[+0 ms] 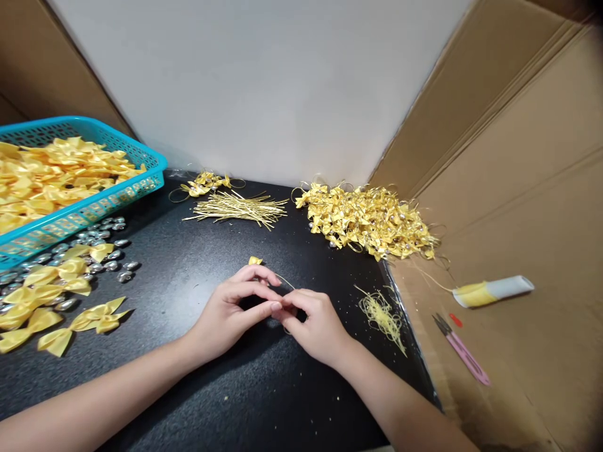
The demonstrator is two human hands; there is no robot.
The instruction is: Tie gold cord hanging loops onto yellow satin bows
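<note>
Over the middle of the black table, my left hand [240, 300] and my right hand [315, 323] meet at their fingertips. Both are closed in a pinch on a thin gold cord [285, 282], which loops up between them. A small yellow ribbon bow [255, 260] shows just behind my left fingers; whether it hangs on the cord, I cannot tell. The fingers hide whatever else sits at the pinch. Beyond the hands lies a bundle of cut gold cords [238, 208].
At left, a blue basket [157, 162] holds many yellow bows, with loose bows [56, 339] and silver beads [125, 276] beside it. Finished bow loops [367, 220] are heaped at back right. Thread scraps [384, 319], pink snips [464, 356] and a thread spool [492, 291] lie at right.
</note>
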